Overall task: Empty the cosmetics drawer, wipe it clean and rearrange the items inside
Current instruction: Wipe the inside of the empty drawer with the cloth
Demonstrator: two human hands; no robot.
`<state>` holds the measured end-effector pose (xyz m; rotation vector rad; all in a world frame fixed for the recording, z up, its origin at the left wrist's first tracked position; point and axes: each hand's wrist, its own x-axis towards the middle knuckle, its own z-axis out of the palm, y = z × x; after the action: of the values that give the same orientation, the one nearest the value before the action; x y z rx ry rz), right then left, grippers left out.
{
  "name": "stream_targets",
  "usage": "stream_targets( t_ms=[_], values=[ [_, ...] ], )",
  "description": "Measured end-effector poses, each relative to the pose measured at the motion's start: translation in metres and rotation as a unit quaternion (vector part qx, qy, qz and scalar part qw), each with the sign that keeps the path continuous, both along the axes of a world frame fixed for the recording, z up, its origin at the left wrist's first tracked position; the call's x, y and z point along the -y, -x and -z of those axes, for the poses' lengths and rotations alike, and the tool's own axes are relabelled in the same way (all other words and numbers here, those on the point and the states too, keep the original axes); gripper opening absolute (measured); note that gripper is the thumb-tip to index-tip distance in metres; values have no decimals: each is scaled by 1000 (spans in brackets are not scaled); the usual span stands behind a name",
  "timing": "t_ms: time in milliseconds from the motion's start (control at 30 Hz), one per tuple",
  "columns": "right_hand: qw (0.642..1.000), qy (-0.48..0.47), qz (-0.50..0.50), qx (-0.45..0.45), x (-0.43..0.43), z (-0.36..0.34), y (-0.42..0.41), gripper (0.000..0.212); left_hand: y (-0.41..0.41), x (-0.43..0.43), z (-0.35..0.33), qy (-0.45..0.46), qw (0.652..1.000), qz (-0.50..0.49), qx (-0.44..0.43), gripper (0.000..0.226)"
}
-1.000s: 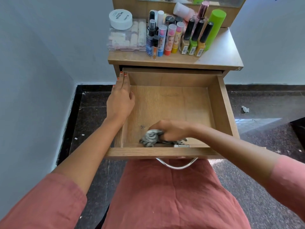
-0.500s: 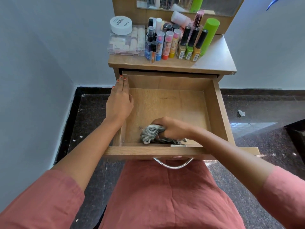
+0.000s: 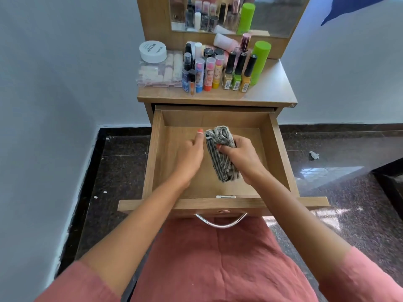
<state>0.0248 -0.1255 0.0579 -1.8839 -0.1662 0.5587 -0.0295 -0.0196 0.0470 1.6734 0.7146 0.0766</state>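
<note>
Grey cloth [image 3: 220, 155]: bunched roll at frame centre, over the drawer [image 3: 275, 149] floor — long axis top to bottom.
Right hand [image 3: 243, 159]: fingers curled round its right side.
Left hand [image 3: 189, 156]: just left of it, curled — grip cannot be told.

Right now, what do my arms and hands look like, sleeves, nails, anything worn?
Salmon-pink sleeves, left sleeve and right sleeve, leave the forearms bare. The left hand and right hand have orange-red painted nails. No rings, watch or bracelets show.
</note>
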Motion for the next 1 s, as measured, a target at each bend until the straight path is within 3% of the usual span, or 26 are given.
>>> stream_targets(
  t_ms=[133, 300, 400, 533, 700, 833, 900, 1000],
  values=[
    [998, -7, 8, 58, -8, -7, 12, 20, 1, 23, -11, 59, 996, 23, 55, 38],
    [992, -79, -96, -16, -5, -14, 22, 47, -2, 24, -20, 101, 990, -42, 86, 19],
    [988, -112, -102, -41, 7, -17, 15, 63, -4, 18, -25, 136, 985, -74, 80, 10],
    [996, -68, -3, 60, 19, -17, 2, 35, -8, 14, -31, 177, 978, -71, 81, 17],
    [990, -137, -4, -23, 33, -11, -11, 32, -19, 17, -44, 219, 972, -19, 83, 18],
    [982, -184, 5, 33, 45, -15, -22, 25, -38, 25, -51, 226, 973, 14, 41, 16],
    [982, -170, 33, 77, 52, -19, -31, 26, -47, 34, -54, 213, 975, 36, 50, 28],
    [975, -165, 93, 114, 64, -28, -52, 33, -61, 53, -61, 158, 978, 90, 99, 74]
  ],
)
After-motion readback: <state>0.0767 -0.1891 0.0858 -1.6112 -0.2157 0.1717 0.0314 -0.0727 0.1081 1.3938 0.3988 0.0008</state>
